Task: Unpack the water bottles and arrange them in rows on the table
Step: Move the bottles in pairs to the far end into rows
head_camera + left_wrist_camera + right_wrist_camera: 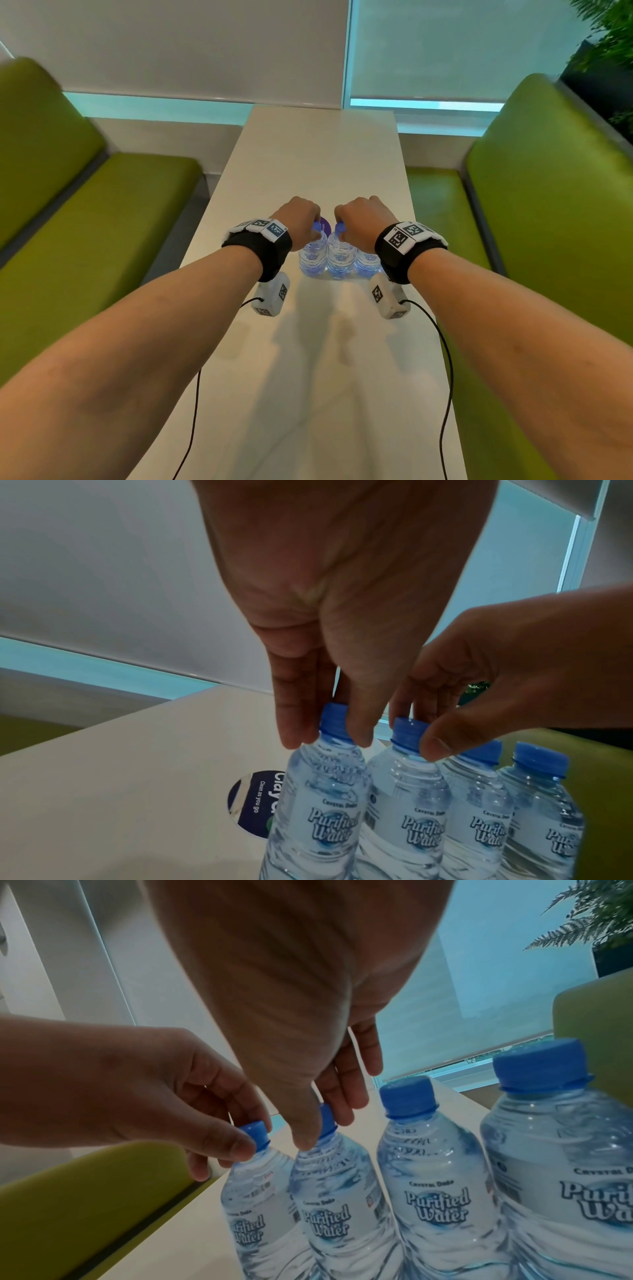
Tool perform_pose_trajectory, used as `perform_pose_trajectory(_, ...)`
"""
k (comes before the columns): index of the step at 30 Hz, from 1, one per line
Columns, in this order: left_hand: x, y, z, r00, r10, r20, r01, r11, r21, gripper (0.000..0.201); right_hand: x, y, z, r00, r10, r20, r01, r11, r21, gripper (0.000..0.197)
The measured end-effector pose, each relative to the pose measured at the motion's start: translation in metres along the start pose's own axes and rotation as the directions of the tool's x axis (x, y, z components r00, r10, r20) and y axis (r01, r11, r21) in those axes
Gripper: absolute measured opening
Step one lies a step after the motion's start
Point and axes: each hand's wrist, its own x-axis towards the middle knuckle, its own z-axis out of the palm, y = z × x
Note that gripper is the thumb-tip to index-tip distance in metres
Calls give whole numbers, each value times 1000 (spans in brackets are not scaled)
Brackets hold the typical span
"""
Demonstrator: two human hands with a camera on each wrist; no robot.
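Several clear water bottles with blue caps stand upright in a tight row on the white table [308,164]. My left hand [310,228] pinches the cap of the leftmost bottle [312,255] from above; in the left wrist view the left hand [327,739] has fingertips on either side of that cap [334,719]. My right hand [342,229] pinches the cap of the second bottle [340,257]; in the right wrist view the right hand [322,1131] has thumb and fingers around its cap [328,1121]. Two more bottles [435,1177] [561,1150] stand untouched to the right.
A round dark sticker [251,804] lies flat on the table just behind the row. Green benches flank the table on the left [85,222] and right [548,205]. A wall and a window blind close off the far end, and a plant [609,41] stands far right.
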Motion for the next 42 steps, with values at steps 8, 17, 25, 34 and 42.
perform_pose_trajectory(8, 0, -3, 1, 1000, 12, 3, -12, 1000, 2, 30, -1, 1, 1, 1000, -12, -26, 12, 1000, -13, 17)
perform_pose_trajectory(17, -4, -7, 1, 1000, -25, 12, 26, 999, -24, 39, -7, 4, -2, 1000, 3, 14, -4, 998, 64, 35)
perform_pose_trajectory(25, -58, -1, -33, 998, -67, 4, 68, 996, -59, 60, -47, -4, -27, 994, 25, -110, -4, 982, 188, 63)
perform_pose_trajectory(34, -223, 61, -56, 992, -47, 116, 62, 991, -121, 43, -189, -60, -67, 991, -122, 50, 105, 958, 267, 32)
perform_pose_trajectory(42, -341, 106, 2, 902, -40, 431, 102, 987, -122, 39, -315, -121, -46, 923, -308, 231, 210, 906, 366, 25)
